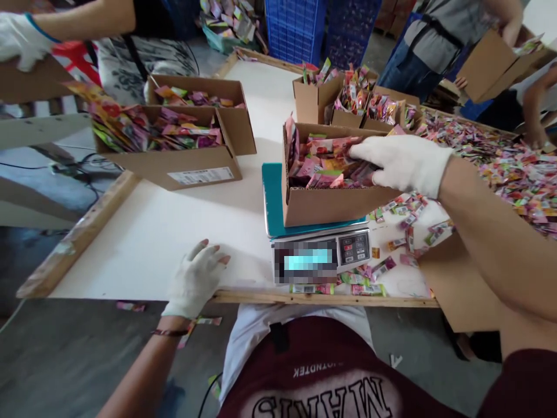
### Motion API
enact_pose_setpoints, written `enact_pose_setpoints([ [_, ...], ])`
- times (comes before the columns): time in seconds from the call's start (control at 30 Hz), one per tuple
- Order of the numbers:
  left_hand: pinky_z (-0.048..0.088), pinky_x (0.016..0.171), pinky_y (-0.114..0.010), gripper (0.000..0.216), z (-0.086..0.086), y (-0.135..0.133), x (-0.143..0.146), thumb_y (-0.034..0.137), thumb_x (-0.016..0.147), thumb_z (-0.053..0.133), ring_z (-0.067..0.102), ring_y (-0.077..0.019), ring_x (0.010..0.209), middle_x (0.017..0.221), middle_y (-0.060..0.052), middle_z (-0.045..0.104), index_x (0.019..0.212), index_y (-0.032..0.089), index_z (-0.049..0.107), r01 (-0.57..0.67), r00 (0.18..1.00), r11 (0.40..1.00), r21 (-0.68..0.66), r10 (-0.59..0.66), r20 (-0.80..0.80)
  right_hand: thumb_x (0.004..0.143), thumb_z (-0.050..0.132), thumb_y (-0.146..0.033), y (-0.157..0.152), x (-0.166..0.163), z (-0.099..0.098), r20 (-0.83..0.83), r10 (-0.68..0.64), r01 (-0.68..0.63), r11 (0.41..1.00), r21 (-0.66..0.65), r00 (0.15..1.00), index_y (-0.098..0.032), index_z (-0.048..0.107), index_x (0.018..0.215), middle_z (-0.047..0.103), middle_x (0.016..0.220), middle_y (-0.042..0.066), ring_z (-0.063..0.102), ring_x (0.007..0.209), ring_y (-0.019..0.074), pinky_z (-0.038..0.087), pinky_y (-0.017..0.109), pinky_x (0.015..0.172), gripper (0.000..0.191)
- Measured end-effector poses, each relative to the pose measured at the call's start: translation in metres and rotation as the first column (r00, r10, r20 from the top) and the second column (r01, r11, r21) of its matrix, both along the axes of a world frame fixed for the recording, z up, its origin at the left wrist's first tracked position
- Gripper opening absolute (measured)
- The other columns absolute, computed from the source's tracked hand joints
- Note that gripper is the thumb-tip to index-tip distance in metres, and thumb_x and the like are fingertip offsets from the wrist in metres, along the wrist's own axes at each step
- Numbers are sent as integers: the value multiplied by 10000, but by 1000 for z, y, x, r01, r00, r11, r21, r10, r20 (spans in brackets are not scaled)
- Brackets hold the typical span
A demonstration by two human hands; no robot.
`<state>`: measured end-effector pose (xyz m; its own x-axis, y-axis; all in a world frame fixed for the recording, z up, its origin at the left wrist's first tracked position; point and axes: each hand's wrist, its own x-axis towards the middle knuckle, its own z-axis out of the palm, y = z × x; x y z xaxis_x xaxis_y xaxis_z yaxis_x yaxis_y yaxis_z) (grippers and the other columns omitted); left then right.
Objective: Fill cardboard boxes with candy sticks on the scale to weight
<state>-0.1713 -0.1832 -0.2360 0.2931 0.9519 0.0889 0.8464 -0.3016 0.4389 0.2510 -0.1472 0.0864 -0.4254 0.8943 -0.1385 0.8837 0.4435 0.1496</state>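
Observation:
A cardboard box [331, 206] filled with small, colourful sachets [324, 165] rests on the teal pan [272, 197] of a digital scale [322, 255]. The scale's display is blurred out. Over the box's right side reaches my right hand [402, 162] in a white glove, its fingers apart and touching the sachets; no sachet is clearly gripped. My left hand [195, 278], in a white glove with bare fingertips, lies open on the front edge of the white table [174, 232], left of the scale. Loose sachets [383, 267] lie around the scale's right and front.
Two filled boxes [174, 159] stand at the left; more filled boxes [315, 98] stand behind the scale. A sachet heap [500, 157] covers the right. A cardboard piece [461, 284] lies under my right arm. Co-workers [435, 46] stand across the table; a gloved hand [26, 40] is at far left.

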Motion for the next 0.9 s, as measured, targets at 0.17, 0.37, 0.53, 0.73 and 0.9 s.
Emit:
enact_pose_setpoints([
  [0.17,457,1177,-482,361,3,-2,1,405,954,410,476,-306,1416,1230,-102,680,944,220,720,10,1000,1000,13,-10,1,875,522,-149,7,-25,0,368,-141,174,983,-59,919,-151,660,1244,711,1170,146,697,1022,324,518,441,790,394],
  [0.37,475,1159,-504,365,1,1,-4,432,927,416,475,-319,1419,1219,-109,683,989,223,709,34,999,999,-16,-34,40,856,485,-130,-18,-17,20,256,-114,107,993,41,960,-185,670,1210,721,1201,108,692,1059,294,522,429,873,404],
  [0.53,458,1177,-500,393,0,1,-6,445,926,385,450,-321,1442,1231,-118,676,977,228,709,58,998,998,-21,-57,29,814,468,-168,-65,33,55,-39,-1,15,934,356,999,-201,687,1166,738,1130,71,696,1006,209,523,364,922,416],
  [0.73,430,1196,-487,348,1,1,-2,388,918,405,430,-309,1455,1232,-102,678,955,223,710,50,999,998,-40,-50,-9,922,602,-364,-98,111,61,76,-501,371,725,581,862,-159,717,1132,717,1010,148,672,952,254,448,402,744,316],
  [0.9,422,1187,-492,354,-1,1,-2,373,939,400,422,-309,1448,1277,-113,664,969,192,704,70,997,997,-39,-71,-16,883,672,-378,-97,87,46,-196,-328,381,762,523,924,-169,674,1311,716,1093,106,645,838,159,522,350,807,476],
])
